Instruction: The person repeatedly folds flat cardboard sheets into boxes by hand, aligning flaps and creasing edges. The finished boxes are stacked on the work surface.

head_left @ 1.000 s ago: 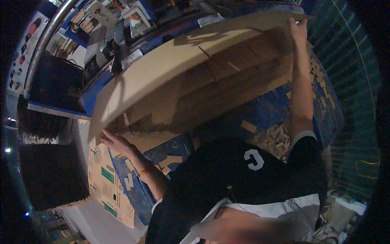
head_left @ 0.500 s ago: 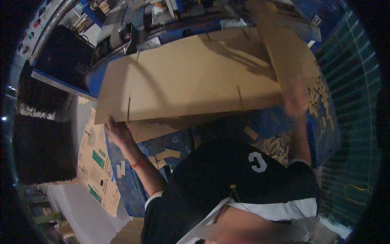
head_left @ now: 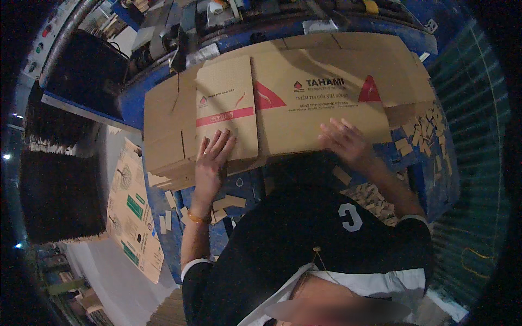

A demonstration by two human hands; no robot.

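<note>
A printed cardboard sheet [head_left: 304, 124] with red triangles and dark lettering lies folded on top of a larger plain brown cardboard sheet [head_left: 166, 117]. Its left panel [head_left: 225, 89], crossed by a red band, is folded over toward the middle. My left hand [head_left: 215, 157] rests on the lower part of that panel, fingers stretched and pointing away from me. Flat on the lower right of the printed sheet lies my right hand [head_left: 348, 142], its fingers slightly spread. Neither hand grips anything.
Small cardboard offcuts lie on the blue table at the right [head_left: 427, 133], near my body [head_left: 372, 201] and left of centre [head_left: 228, 204]. Another printed cardboard sheet [head_left: 133, 212] is at the left. Machine parts [head_left: 217, 16] stand behind; a dark green corrugated surface [head_left: 478, 163] flanks the right.
The raised cardboard sheet has been folded down, and its printed faces now show. My left hand has moved right onto the folded panel; my right hand has moved left onto the sheet.
</note>
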